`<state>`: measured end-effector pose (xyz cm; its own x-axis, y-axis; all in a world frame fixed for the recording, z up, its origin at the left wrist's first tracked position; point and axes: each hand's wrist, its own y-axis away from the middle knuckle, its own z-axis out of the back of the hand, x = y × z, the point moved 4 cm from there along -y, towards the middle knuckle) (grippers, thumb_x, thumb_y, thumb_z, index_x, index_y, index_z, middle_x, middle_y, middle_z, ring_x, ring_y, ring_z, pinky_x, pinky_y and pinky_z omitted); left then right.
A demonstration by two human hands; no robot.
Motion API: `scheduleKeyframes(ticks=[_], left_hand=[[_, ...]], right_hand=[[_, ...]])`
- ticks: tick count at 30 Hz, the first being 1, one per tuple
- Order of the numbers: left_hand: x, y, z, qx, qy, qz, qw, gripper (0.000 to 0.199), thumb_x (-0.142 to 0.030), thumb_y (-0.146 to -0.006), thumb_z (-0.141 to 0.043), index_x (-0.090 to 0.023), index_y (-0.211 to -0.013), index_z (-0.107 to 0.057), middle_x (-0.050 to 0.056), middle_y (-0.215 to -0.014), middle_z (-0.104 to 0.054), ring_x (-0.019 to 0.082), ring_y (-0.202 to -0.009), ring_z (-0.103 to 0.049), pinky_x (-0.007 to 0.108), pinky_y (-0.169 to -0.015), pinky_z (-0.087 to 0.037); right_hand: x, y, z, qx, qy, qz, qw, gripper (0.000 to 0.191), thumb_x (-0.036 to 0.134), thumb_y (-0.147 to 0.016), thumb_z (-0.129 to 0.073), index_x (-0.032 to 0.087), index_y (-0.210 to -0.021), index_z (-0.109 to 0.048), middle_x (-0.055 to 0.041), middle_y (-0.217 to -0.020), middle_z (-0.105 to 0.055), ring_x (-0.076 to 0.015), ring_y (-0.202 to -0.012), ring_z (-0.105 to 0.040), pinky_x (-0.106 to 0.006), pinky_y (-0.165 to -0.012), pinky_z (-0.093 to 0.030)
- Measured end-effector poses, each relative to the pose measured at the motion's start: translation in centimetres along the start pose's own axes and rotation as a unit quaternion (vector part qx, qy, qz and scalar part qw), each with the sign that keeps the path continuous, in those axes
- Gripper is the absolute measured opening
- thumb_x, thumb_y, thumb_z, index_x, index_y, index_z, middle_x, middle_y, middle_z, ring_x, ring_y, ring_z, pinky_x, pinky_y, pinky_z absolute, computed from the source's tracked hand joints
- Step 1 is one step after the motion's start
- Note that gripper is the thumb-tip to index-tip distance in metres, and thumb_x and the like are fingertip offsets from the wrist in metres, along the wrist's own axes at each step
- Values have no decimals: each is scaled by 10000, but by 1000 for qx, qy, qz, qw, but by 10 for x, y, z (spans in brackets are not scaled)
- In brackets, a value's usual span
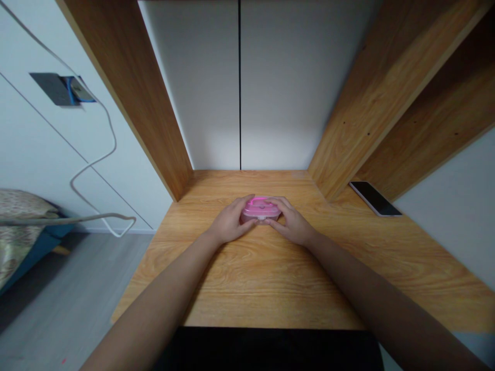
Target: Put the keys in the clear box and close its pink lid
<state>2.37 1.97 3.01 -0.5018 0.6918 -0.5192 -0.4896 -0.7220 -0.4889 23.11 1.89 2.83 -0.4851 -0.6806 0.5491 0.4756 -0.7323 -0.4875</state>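
Note:
A small pink plastic box (262, 209) with a see-through body, a lid and a brighter pink handle rests on the wooden desk (251, 278). Its lid is on, and a pale clasp shows at the front. My left hand (232, 220) is closed round the box's left end, thumb at the front edge and fingers by the lid. Round the right end curls my right hand (293, 222), its thumb near the front clasp and its fingers on top. What the box contains cannot be made out.
A phone (375, 198) with a dark screen lies at the right by the wooden shelf upright (359, 113). Another wooden upright (131, 98) stands at the left. A white cable (112, 139) hangs along the left wall near a socket (79, 88). Part of a bed (27, 226) shows at far left.

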Motion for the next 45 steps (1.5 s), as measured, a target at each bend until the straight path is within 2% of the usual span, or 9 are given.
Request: scheduleKeyframes(ticks=[37,45], left_hand=[[0,0,0,5,-10,4,1000,682,-426,-894,-633,-206,-1480,-364,149,-1446,-517,296,-1314,-524,483,-1116,-434],[7,4,-3,8,-30,53,998,828,-477,-885,-631,-182,-1542,-224,180,-1507,-451,333,-1339,-509,503,-1097,-449]], right_hand=[[-1,1,0,1,6,4,1000,546,279,-892,-650,294,-1406,-466,-103,-1334,-543,-281,-1283,-510,-527,-1098,-439],[-1,0,1,-11,9,3,1000,531,307,-891,-660,305,-1393,-487,-93,-1337,-551,-281,-1281,-517,-519,-1097,-447]])
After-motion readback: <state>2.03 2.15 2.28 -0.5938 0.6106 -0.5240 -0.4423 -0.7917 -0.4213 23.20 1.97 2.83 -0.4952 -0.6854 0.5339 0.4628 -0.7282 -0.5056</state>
